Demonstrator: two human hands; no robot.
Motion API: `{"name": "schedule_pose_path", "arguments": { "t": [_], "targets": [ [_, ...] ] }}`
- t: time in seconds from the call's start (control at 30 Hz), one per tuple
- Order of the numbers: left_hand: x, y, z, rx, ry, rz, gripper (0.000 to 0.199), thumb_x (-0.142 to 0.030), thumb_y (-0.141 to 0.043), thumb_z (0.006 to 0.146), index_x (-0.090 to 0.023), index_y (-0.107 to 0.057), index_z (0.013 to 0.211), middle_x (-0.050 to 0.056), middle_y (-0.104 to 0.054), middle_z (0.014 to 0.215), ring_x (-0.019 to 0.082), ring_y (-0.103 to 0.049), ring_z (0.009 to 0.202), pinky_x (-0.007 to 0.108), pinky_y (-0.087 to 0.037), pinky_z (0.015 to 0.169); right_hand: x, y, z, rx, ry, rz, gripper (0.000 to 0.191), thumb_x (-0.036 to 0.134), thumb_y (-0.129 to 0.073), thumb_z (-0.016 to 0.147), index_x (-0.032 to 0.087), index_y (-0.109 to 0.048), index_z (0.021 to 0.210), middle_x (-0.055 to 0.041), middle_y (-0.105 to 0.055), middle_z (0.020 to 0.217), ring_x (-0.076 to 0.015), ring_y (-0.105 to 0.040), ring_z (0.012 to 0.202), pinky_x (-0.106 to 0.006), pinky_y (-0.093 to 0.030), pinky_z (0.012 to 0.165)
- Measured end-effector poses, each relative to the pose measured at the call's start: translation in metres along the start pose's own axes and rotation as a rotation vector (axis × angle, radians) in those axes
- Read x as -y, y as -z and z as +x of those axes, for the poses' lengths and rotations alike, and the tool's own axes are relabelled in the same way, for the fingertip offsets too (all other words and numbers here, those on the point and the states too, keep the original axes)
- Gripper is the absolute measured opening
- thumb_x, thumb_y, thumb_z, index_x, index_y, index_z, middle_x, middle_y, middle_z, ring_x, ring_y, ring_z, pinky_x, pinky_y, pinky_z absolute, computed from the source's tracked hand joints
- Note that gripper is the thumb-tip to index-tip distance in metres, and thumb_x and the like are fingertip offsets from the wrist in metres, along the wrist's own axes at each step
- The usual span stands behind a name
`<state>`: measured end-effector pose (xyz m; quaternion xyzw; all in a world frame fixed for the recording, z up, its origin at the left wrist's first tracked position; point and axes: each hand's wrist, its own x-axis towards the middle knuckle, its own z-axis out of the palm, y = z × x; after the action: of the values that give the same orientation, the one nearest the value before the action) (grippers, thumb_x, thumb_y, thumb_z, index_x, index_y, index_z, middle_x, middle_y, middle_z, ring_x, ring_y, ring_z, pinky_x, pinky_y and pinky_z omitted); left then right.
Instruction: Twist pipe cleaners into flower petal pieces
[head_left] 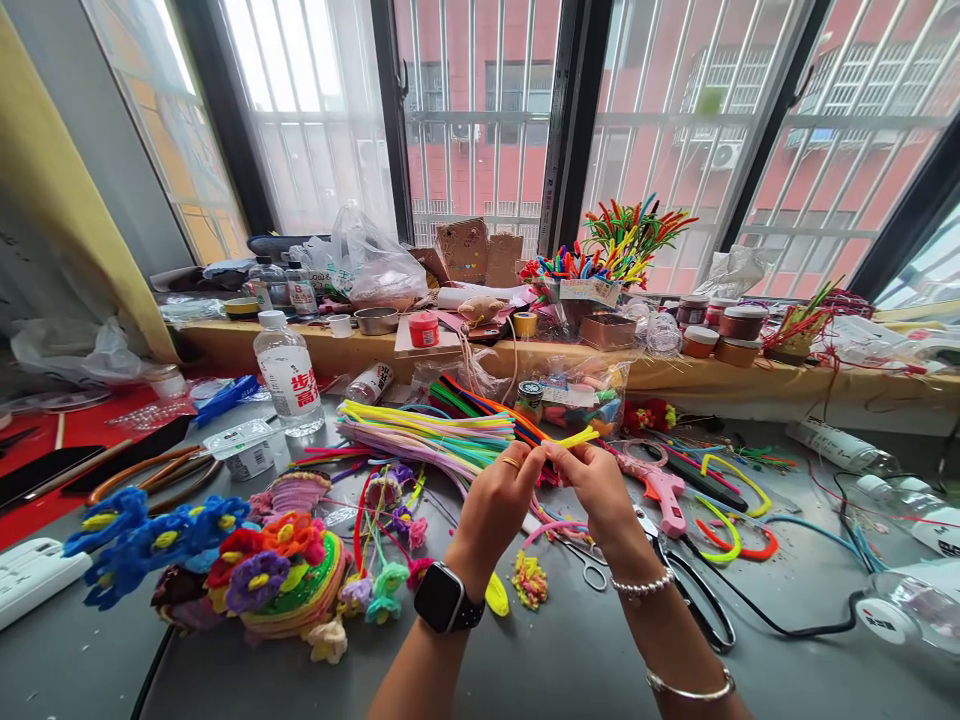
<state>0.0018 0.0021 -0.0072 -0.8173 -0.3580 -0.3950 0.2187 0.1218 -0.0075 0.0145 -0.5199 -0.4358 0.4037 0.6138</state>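
My left hand [504,492], with a black watch on its wrist, is closed at the middle of the table. Beside it, almost touching, my right hand [589,485] is closed too, fingers pinched. Both hold a yellow pipe cleaner piece [576,438], whose end sticks out above my right fingers. Just behind lies a bundle of pastel pipe cleaners [435,428]. Orange, green and black pipe cleaners [480,398] lie further back. A yellow-and-pink fuzzy piece [530,580] rests on the table below my hands.
Fuzzy flowers [259,575] stand at the left, near a water bottle [289,375]. To the right are a pink glue gun [660,490], black-handled scissors [701,600], a cable and plastic bottles [844,445]. A crowded windowsill [352,350] runs along the back.
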Motion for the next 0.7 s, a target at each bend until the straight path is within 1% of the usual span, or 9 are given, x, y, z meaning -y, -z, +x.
{"name": "schedule_pose_path", "arguments": {
  "t": [0.17, 0.33, 0.47, 0.57, 0.7],
  "targets": [
    [0.0018, 0.0022, -0.0009, -0.021, -0.067, 0.014, 0.023, -0.009, -0.043, 0.078, -0.014, -0.048, 0.101, 0.005, -0.058, 0.08, 0.013, -0.058, 0.071, 0.021, -0.047, 0.057, 0.0022, 0.0037, 0.0001, 0.017, -0.004, 0.007, 0.023, 0.033, -0.065, 0.057, 0.012, -0.057, 0.055, 0.0044, -0.048, 0.046, -0.0063, -0.037, 0.042, -0.021, -0.028, 0.043],
    [0.0022, 0.0011, -0.0009, -0.056, -0.081, 0.031, 0.023, -0.01, -0.045, 0.078, -0.013, -0.05, 0.1, 0.006, -0.06, 0.082, 0.014, -0.058, 0.072, 0.022, -0.048, 0.059, 0.0023, 0.0033, 0.0019, 0.003, 0.005, -0.011, 0.022, 0.033, -0.065, 0.057, 0.012, -0.057, 0.054, 0.0045, -0.047, 0.045, -0.0066, -0.037, 0.043, -0.021, -0.029, 0.043],
    [0.0026, 0.0008, -0.0002, -0.081, -0.094, 0.036, 0.021, -0.01, -0.047, 0.078, -0.011, -0.053, 0.098, 0.005, -0.062, 0.081, 0.014, -0.059, 0.07, 0.022, -0.047, 0.061, 0.0035, 0.0033, 0.0023, 0.011, 0.011, -0.016, 0.022, 0.033, -0.064, 0.058, 0.013, -0.056, 0.055, 0.0037, -0.05, 0.046, -0.0069, -0.039, 0.043, -0.021, -0.03, 0.044],
    [0.002, 0.0033, 0.0018, -0.082, -0.07, 0.015, 0.018, -0.013, -0.047, 0.078, -0.012, -0.056, 0.094, 0.005, -0.064, 0.079, 0.014, -0.059, 0.067, 0.023, -0.046, 0.059, 0.0031, 0.005, 0.0027, 0.037, 0.036, -0.063, 0.024, 0.035, -0.063, 0.059, 0.012, -0.057, 0.058, 0.0014, -0.054, 0.05, -0.0087, -0.044, 0.045, -0.022, -0.032, 0.045],
    [0.0022, 0.0073, 0.0047, -0.01, 0.06, -0.079, 0.018, -0.021, -0.044, 0.08, -0.015, -0.061, 0.083, 0.004, -0.065, 0.071, 0.013, -0.058, 0.059, 0.022, -0.043, 0.056, 0.0002, 0.0072, 0.004, 0.081, 0.132, -0.212, 0.028, 0.039, -0.059, 0.063, 0.011, -0.06, 0.065, -0.0044, -0.061, 0.06, -0.0134, -0.05, 0.052, -0.025, -0.037, 0.051]
  ]
}}
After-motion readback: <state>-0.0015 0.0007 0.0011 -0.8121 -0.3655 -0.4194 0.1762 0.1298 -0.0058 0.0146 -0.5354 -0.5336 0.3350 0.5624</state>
